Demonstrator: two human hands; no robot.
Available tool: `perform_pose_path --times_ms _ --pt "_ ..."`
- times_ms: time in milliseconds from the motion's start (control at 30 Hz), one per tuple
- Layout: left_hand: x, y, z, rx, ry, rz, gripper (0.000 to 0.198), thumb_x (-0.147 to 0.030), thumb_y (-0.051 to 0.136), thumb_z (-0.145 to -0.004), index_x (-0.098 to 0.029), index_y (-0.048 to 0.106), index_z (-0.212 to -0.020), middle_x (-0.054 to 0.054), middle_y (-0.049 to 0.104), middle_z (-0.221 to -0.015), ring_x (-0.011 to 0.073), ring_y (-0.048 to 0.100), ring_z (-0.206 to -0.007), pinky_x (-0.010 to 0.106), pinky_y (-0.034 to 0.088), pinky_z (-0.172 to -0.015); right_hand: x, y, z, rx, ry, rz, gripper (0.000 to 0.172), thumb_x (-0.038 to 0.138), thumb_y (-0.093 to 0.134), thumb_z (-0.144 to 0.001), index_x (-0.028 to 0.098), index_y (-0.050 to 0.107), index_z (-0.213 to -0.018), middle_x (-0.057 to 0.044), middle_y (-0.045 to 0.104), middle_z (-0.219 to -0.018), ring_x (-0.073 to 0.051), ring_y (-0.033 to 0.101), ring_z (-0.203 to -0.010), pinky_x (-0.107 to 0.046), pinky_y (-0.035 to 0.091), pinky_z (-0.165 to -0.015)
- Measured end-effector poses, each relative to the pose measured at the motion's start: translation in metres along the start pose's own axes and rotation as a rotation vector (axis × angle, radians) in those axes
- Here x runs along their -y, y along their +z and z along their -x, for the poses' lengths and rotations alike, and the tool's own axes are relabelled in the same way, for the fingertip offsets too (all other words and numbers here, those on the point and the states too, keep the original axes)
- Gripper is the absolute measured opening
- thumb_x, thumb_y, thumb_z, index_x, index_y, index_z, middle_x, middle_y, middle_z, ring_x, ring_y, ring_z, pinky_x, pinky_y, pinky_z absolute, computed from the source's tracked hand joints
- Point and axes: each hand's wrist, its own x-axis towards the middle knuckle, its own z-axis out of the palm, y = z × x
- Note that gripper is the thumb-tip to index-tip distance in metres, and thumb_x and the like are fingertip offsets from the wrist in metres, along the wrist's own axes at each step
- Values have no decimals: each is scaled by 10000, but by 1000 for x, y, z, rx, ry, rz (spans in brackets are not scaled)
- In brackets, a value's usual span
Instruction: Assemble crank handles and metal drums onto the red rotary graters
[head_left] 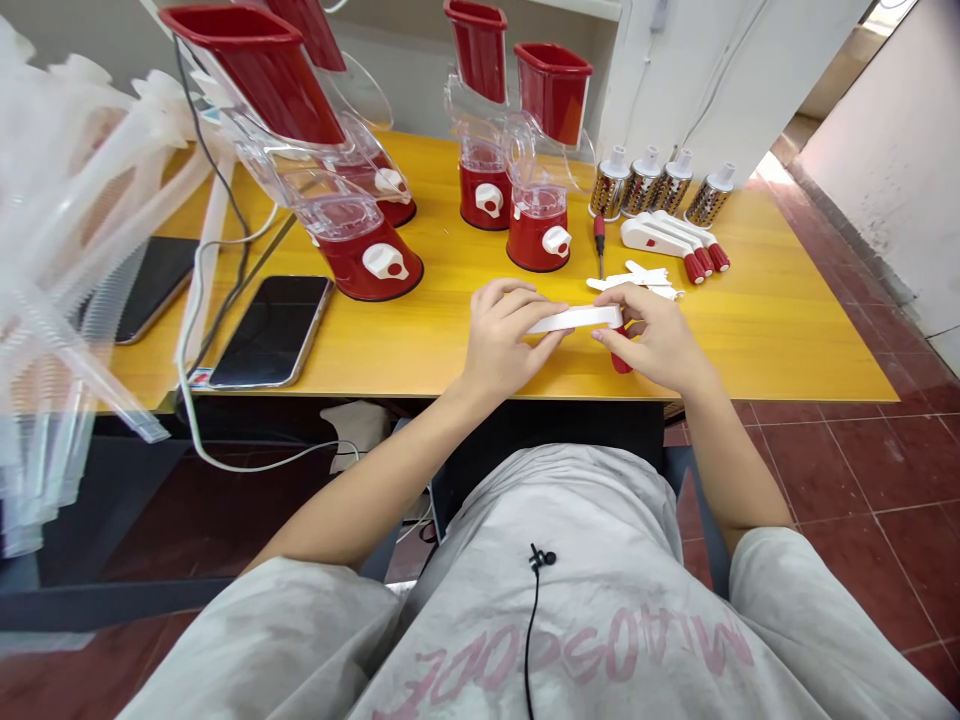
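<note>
Both my hands hold one white crank handle [576, 319] with a red knob, just above the table's front edge. My left hand [508, 335] pinches its left end between thumb and fingers. Around its right end, near the red grip, my right hand [651, 335] is closed. Just beyond my right hand lie flat white plastic strips [637, 278] and a screwdriver [599, 240] with a red and black handle. Several like crank handles [671, 240] rest side by side behind them, red knobs toward the right.
Several red and clear rotary graters [538, 225] stand along the back of the yellow table [420, 350]. Metal grating drums [611, 185] stand at the back right. A phone [274, 330], cables [196, 300] and a pile of clear plastic pieces [67, 280] are on the left.
</note>
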Motion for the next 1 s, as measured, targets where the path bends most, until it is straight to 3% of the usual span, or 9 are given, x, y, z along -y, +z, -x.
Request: perform_pose_path --times_ms 133,367,467,533,633,733,833,933,1000 --pt "-1 2 2 44 31 50 259 -560 888 -996 -336 941 -1114 95 914 -1096 407 738 -1252 631 474 -1170 11 6 0 9 -107 239 159 194 721 -1039 242 778 -1180 -117 795 -1235 -330 756 -1184 -504 631 -1038" --pt "-2 0 5 71 57 34 312 -627 867 -998 -342 941 -1103 89 915 -1065 411 762 -1232 688 425 -1279 18 23 6 25 -117 404 195 126 546 -1084 229 710 -1077 -145 773 -1104 -348 714 -1045 -489 595 -931" --pt "-7 -4 0 53 101 47 293 -579 833 -1053 -323 938 -1150 90 918 -1084 371 796 -1185 634 507 -1233 13 22 4 -40 -163 403 209 111 549 -1087 236 716 -1091 -133 766 -1105 -340 726 -1072 -483 606 -939" --pt "-14 -12 -8 90 90 96 391 -634 846 -1045 -293 928 -1217 110 915 -1211 341 811 -1183 554 583 -1161 7 16 1 -114 -247 354 205 140 569 -1123 249 740 -1159 -128 779 -1173 -334 741 -1152 -499 617 -1014" --pt "-26 -29 -23 189 -73 206 714 -800 857 -972 -250 862 -1427 162 822 -1513 302 818 -1187 449 648 -1067 -4 8 -5 -219 -427 285 226 168 598 -1154 302 761 -1237 -99 785 -1254 -312 751 -1165 -530 603 -1065" --pt "-33 -45 -35 375 -308 306 762 -818 849 -954 -200 860 -1400 154 860 -1361 256 802 -1020 362 636 -886 -11 5 -8 -278 -566 256 272 148 600 -1153 350 750 -1258 -68 777 -1230 -287 751 -1100 -511 603 -999" --pt "-33 -49 -37 531 -403 368 676 -780 911 -891 -164 895 -1168 90 863 -1005 224 727 -826 326 550 -739 -12 3 -6 -174 -516 244 292 178 603 -1155 343 717 -1366 -84 779 -1274 -301 763 -1162 -495 626 -1000" --pt "-31 -43 -32 419 -345 306 562 -691 912 -908 -171 889 -1121 88 870 -1040 240 742 -877 346 549 -791 -6 -2 -2 34 -343 266 372 347 709 -1145 284 684 -1511 -114 808 -1298 -333 759 -1155 -519 624 -1036" --pt "-29 -36 -27 350 -257 229 455 -609 878 -953 -185 888 -1117 95 880 -1101 260 767 -960 370 569 -874 -2 -5 0 127 -288 317 399 440 752 -1134 250 731 -1485 -124 830 -1280 -354 739 -1159 -563 593 -1104"
